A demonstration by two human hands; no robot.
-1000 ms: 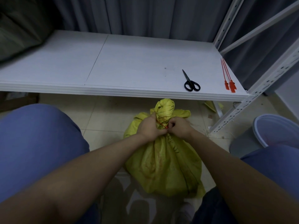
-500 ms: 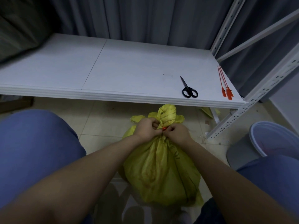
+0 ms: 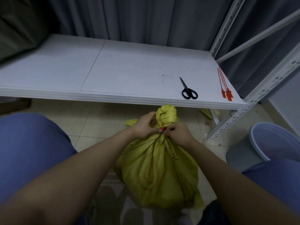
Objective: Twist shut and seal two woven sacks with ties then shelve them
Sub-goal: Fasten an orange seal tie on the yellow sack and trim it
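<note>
A yellow woven sack (image 3: 159,169) stands on the tiled floor between my knees, its neck twisted into a bunch at the top. A red tie (image 3: 162,129) circles the neck, only a small bit showing between my fingers. My left hand (image 3: 146,125) grips the neck and tie from the left. My right hand (image 3: 178,133) pinches the tie from the right. Two spare red ties (image 3: 224,86) lie on the white shelf (image 3: 113,73) near its right end.
Black scissors (image 3: 188,90) lie on the shelf left of the spare ties. The white rack upright (image 3: 253,103) stands at right, with a grey bin (image 3: 266,143) beside it. A dark green bundle (image 3: 17,28) sits at the shelf's far left. Yellow scraps lie under the shelf.
The view has tilted slightly. My left hand has slid a little up the sack's neck, while both hands stay on the red tie.
</note>
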